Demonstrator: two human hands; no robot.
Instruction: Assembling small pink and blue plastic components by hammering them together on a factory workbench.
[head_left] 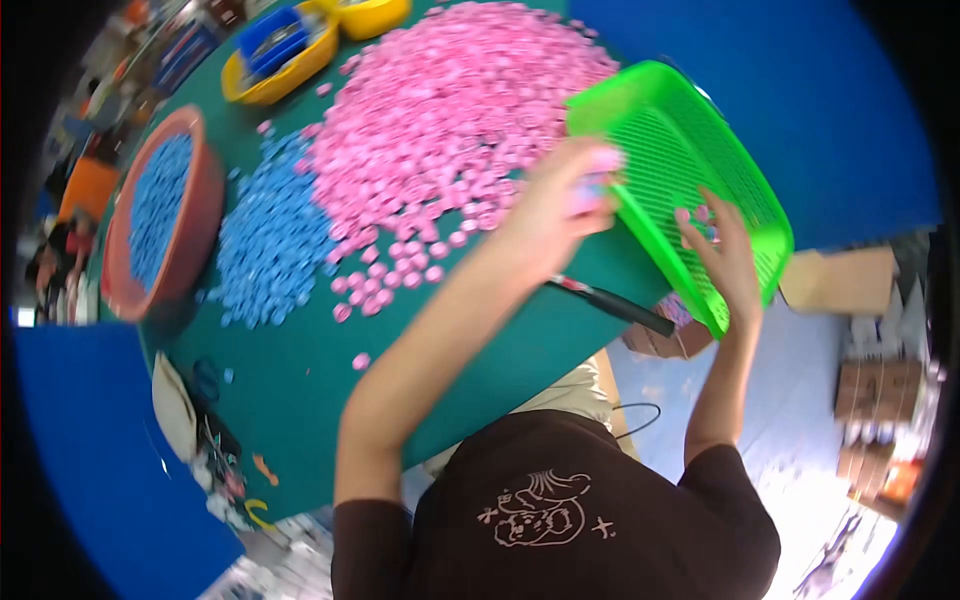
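My left hand, smeared by motion, is at the left rim of a green slotted plastic basket. Its curled fingers hold a few small round pieces, pink and blue. Over the basket's near part is my right hand, thumb and fingers curved around a few small pink round pieces. The basket lies tilted at the table's right edge. A broad heap of pink pieces spreads left of it, with a smaller heap of blue pieces farther left.
A salmon-coloured tub of blue pieces stands at the left on the green table. Yellow bowls sit at the far side, one with a blue container in it. A black-handled tool lies below my left hand. A cardboard box is under the edge.
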